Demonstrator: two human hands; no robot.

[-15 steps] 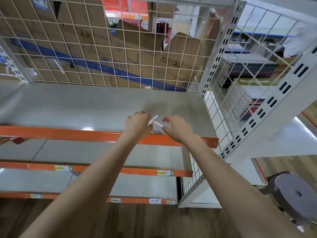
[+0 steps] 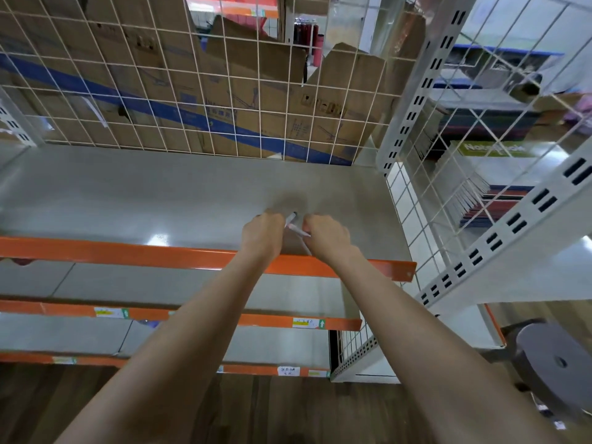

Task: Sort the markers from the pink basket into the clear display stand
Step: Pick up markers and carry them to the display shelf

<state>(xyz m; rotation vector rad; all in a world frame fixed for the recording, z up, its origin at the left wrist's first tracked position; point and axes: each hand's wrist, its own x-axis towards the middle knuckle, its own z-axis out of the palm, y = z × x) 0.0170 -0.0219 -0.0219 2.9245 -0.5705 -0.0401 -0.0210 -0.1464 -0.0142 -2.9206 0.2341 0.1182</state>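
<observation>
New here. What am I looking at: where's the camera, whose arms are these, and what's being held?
There is no robot here. These are a person's two bare arms, filmed by a wide-angle camera on their head that looks forward and down. It is the only view. The left hand and right hand are close together over a grey shelf with an orange front edge and wire mesh behind it. Both hands grip thin white markers; I can't tell exactly how many. The pink basket and the clear stand are out of view.

Bright overhead light glares on the shelf (image 2: 160, 200); edges bow, slightly soft.
</observation>
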